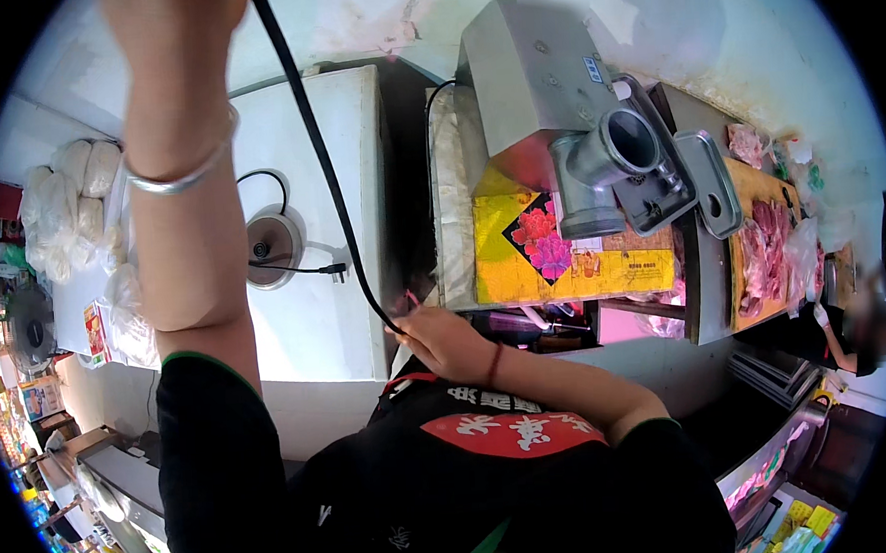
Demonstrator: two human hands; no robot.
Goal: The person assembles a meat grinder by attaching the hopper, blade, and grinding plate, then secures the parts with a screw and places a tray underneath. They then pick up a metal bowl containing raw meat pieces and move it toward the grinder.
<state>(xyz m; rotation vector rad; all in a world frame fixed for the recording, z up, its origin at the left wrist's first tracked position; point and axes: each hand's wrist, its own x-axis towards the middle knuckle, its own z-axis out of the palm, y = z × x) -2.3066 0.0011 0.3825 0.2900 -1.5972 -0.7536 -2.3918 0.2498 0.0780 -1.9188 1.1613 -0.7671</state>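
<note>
My left arm, with a silver bangle, reaches up to the top edge; only the back of my left hand (pixel 175 30) shows and its fingers are cut off. A black power cable (pixel 318 153) comes down from beside that hand to my right hand (pixel 444 338). The right fingers are closed round the cable in front of my apron (pixel 511 433). On the white cabinet top (pixel 310 223) between my arms lie a round metal-and-grey object (pixel 276 247) and a short black cord with a plug (pixel 336 270). What the cable's ends join cannot be seen.
A metal meat grinder (pixel 597 158) stands on the right above yellow patterned cardboard (pixel 508 273). Farther right, raw meat (pixel 763 255) lies on a wooden board, with another person (pixel 852 330) beyond. Filled plastic bags (pixel 74 206) and a fan (pixel 31 328) are on the left.
</note>
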